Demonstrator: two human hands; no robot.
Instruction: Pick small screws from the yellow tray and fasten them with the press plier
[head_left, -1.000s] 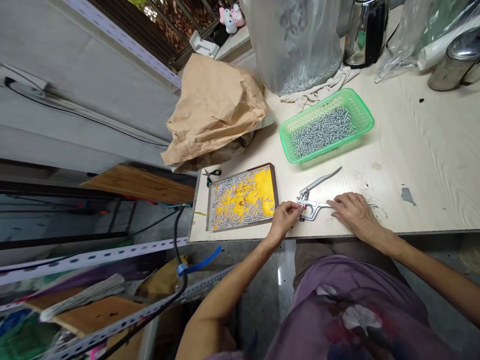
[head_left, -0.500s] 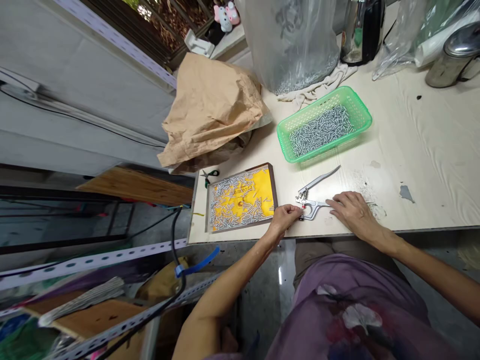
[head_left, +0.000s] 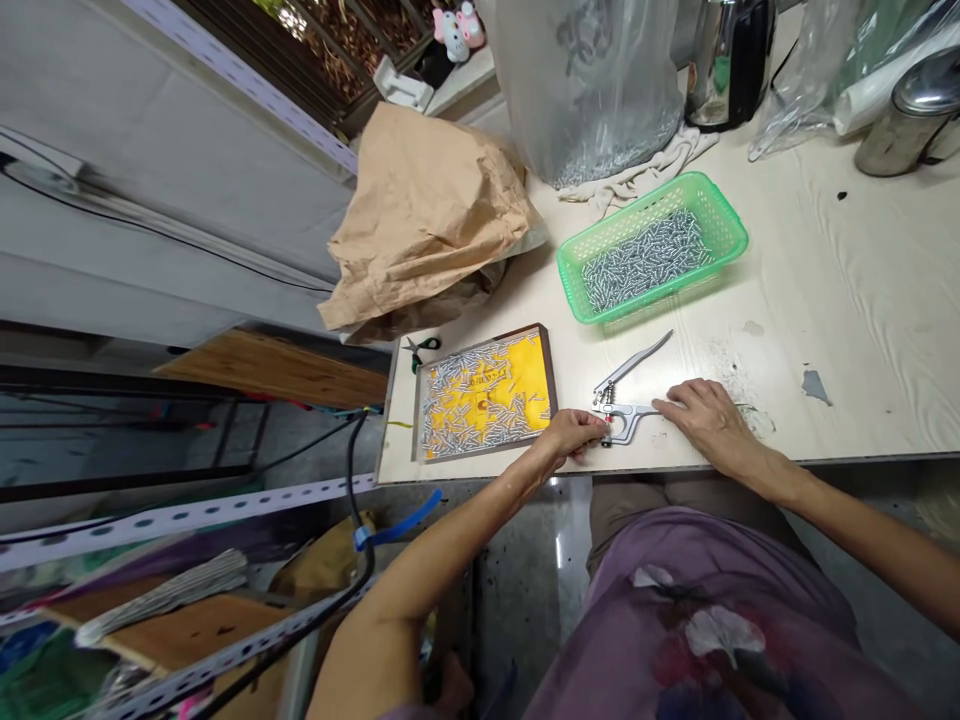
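Observation:
Silver spring-loaded hand pliers (head_left: 628, 424) lie near the table's front edge, with the upper handle raised away from the lower one. My left hand (head_left: 571, 434) is closed in a pinch at their jaw end, beside a small red part. What sits between those fingertips is too small to make out. Over the end of the lower handle rests my right hand (head_left: 705, 420), its thumb against the handle and the fingers bent around it. Left of the pliers, a shallow tray (head_left: 550, 380) with a yellow bottom holds many small silver metal pins (head_left: 450, 415).
Behind the pliers stands a green plastic basket (head_left: 720, 215) of similar metal pieces. Black-handled scissors (head_left: 422, 345) lie by the tray. Brown paper (head_left: 435, 210), a large plastic bag (head_left: 585, 90), a kettle (head_left: 731, 65) and a metal jug (head_left: 911, 125) stand farther back.
My left hand still pinches at the jaw of the pliers, with its fingers slightly shifted. The right hand stays on the handle. The whole view has moved a little.

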